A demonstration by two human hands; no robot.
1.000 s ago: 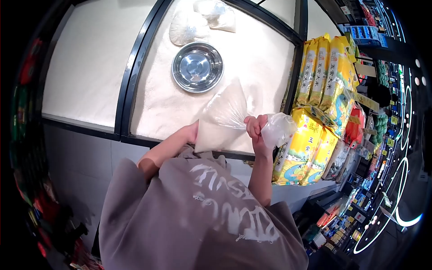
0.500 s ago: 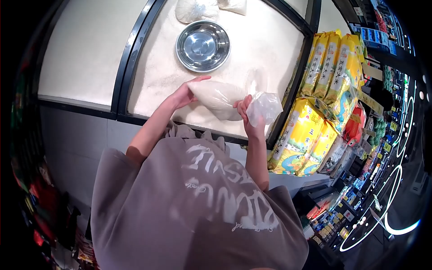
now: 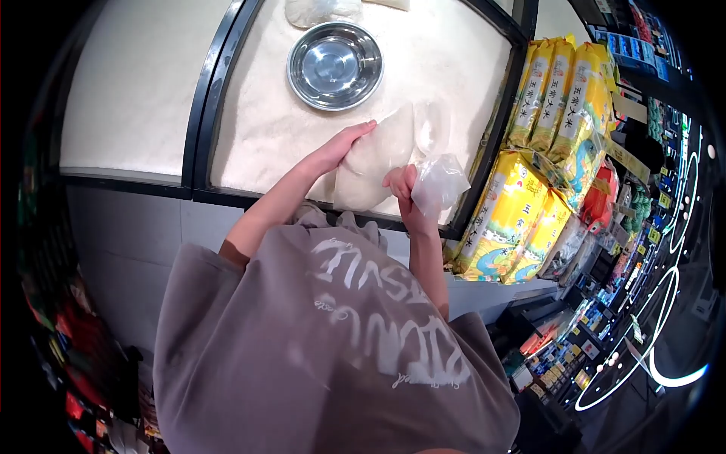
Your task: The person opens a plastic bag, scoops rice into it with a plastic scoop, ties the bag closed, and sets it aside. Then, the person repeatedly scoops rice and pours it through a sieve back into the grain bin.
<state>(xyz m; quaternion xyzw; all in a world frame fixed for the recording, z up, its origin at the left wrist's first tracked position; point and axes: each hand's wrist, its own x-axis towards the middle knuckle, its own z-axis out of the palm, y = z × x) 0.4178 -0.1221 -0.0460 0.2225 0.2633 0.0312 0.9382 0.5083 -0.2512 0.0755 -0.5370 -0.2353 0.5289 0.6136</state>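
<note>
A clear plastic bag of rice (image 3: 372, 170) is between my two hands, over the rice bin. My left hand (image 3: 340, 149) is pressed to the left side of the bag, its fingers curving around it. At the gathered neck of the bag, my right hand (image 3: 409, 195) is closed. The loose plastic top (image 3: 442, 181) spreads out beyond its fingers to the right. A shiny steel bowl (image 3: 335, 66) rests on the loose white rice (image 3: 261, 125) above my hands. Just right of the bag lies a clear rounded object (image 3: 431, 129), whose kind I cannot make out.
A black frame (image 3: 198, 129) divides this bin from another white-filled bin (image 3: 128, 91) on the left. Filled clear bags (image 3: 324, 10) lie at the far side. Yellow rice packs (image 3: 503, 216) stand stacked along the right edge, with store shelves beyond.
The bag has swung from a slanted, stretched-out position to a more upright one, its body bunching up. My left hand has moved right along with it; my right hand still grips the neck.
</note>
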